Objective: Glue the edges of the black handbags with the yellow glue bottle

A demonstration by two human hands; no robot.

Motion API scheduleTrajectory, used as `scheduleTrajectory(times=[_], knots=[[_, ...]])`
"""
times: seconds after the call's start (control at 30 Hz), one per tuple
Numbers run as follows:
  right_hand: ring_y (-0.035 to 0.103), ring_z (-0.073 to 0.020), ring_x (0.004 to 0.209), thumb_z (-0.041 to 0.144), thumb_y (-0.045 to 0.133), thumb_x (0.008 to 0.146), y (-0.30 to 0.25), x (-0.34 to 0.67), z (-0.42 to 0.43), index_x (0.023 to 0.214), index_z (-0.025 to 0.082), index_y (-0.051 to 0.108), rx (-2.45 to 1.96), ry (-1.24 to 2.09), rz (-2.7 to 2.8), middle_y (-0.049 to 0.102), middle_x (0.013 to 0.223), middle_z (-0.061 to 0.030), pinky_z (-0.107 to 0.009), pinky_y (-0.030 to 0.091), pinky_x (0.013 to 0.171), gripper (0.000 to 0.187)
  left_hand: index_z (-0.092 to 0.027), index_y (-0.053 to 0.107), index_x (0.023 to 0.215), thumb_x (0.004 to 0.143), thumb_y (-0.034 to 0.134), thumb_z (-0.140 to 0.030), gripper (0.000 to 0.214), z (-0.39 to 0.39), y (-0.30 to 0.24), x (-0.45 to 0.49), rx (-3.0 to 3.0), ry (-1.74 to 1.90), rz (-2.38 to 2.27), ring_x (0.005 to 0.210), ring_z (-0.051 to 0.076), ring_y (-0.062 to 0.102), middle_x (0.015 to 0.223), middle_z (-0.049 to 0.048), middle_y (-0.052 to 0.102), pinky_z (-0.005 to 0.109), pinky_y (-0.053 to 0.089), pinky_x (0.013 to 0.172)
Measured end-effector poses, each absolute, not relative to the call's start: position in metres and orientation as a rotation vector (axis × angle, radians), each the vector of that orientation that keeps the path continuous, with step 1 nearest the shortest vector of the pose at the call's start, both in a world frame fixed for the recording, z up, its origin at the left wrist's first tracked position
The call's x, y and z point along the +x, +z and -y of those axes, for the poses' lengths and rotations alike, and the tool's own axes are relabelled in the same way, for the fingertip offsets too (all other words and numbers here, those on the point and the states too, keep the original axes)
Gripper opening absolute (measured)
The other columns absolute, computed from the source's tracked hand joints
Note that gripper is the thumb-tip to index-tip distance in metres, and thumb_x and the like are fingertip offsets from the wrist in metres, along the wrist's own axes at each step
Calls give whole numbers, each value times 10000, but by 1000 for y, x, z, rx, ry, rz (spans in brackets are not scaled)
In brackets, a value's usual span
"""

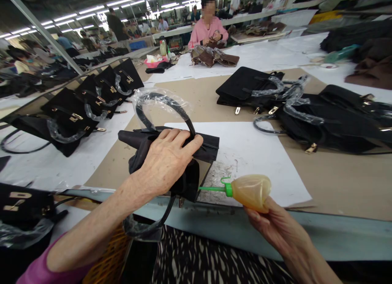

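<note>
My left hand (167, 161) is closed over the top of a black handbag (203, 147) at the table's front edge. One plastic-wrapped handle (165, 98) of the bag arches up beyond my fingers, and another hangs below the edge. In my right hand (272, 222) is a squeeze bottle (251, 190) of yellowish liquid, lying sideways with its green nozzle pointing left. The nozzle tip is close to the bag's side; I cannot tell whether it touches. Under the bag lies a white paper sheet (260, 153) with dark smudges.
Several black handbags (73, 108) stand in a row at left, and more black bags (333, 112) lie at right. Brown bags (214, 57) sit before a person in pink (208, 30) across the table. A woven basket (107, 255) is below the table edge.
</note>
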State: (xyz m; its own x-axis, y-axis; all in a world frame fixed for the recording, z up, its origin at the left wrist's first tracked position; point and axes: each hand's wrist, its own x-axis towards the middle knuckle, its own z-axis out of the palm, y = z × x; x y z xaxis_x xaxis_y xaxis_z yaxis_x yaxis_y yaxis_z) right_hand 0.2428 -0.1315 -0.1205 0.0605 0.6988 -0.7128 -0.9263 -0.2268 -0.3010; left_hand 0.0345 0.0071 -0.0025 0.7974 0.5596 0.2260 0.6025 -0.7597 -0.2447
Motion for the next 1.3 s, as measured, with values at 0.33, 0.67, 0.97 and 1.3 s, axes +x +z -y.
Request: scheduleTrajectory(times=[0.33,0.67,0.97,1.3], knots=[[533,-111,512,162,882,459,-125,237,137,818,168,599,-929,1553,-317,633,797,-40,-150,471,375,457,-155,521,1123,798,465,-122,332,-6,-3,35,-2673,-202,878,906,234,522,972,89,582,378,439,805],[496,-124,468,427,811,581,-123,234,158,872,178,628,-996,1644,60,600,709,-57,-192,419,346,424,-170,534,1105,818,447,-144,301,-10,-1,36,-2679,-217,918,912,229,523,965,81,583,377,436,813],[477,-117,430,362,787,634,-122,244,145,901,160,648,-1077,1574,276,577,581,-57,-180,378,359,363,-173,537,1099,816,454,-147,296,-12,-1,37,-2694,-235,927,910,225,523,970,79,582,383,439,811],[542,-170,467,147,792,509,-112,236,143,864,238,722,-1277,1339,550,669,825,-67,-238,445,347,373,-163,539,1096,807,465,-144,299,-14,1,39,-2691,-243,921,884,229,520,959,84,584,378,441,795]])
